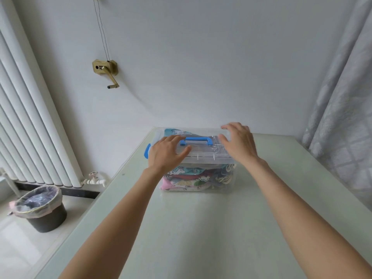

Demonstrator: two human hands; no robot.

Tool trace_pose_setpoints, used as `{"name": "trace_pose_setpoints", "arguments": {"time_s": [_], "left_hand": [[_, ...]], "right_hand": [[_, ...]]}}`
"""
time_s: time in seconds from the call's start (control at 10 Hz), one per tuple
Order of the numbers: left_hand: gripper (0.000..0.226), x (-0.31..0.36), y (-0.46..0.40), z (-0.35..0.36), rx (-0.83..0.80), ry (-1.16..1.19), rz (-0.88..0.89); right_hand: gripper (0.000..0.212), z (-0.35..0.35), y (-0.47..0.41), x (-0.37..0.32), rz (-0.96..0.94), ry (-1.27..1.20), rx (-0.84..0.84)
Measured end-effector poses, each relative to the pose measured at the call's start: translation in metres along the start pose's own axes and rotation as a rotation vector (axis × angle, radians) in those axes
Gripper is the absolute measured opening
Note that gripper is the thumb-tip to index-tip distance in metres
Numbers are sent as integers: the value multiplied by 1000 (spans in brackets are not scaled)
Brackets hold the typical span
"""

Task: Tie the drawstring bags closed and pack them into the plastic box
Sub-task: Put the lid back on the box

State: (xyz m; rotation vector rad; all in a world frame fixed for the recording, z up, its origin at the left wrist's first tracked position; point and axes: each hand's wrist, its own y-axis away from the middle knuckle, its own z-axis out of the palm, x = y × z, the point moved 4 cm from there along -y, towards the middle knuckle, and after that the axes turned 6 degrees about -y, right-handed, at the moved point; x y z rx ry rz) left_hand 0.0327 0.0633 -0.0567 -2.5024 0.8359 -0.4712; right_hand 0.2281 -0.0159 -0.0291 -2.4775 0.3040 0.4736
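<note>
Two hands half-covering lid, bags blurred

Table: pale greenish-white top with a glossy, glass-like surface that throws soft reflections; its far edge meets the white wall, its left edge runs diagonally toward the near left corner.

On the table: one clear plastic box, standing upright near the far edge, roughly centred between left and right. Clear lid in place on top, with a blue carry handle lying flat on it and a blue latch at the left end. Patterned drawstring bags show through the front wall, stacked, cream cords bunched at the right.
</note>
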Motion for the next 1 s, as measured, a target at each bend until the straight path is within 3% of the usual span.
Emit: {"name": "trace_pose_setpoints", "arguments": {"time_s": [0.1,0.2,0.3,0.4,0.5,0.9,1.0], "left_hand": [[29,-11,11,-15,333,344,-61],[36,-40,24,-20,461,394,-328],[69,-67,37,0,112,737,-650],[69,-72,43,10,-48,964,-727],[62,-71,38,2,86,970,-680],[43,-68,35,-1,94,683,-523],[39,-58,36,-16,206,388,-415]], "right_hand": [[45,20,-8,-56,-219,-15,-172],[51,53,-7,-76,-204,67,-357],[59,73,3,-69,-167,148,-396],[61,75,8,-70,-225,162,-279],[60,75,8,-72,-241,164,-258],[52,72,6,-73,-230,81,-212],[34,57,11,-79,-356,-92,-8]]}}
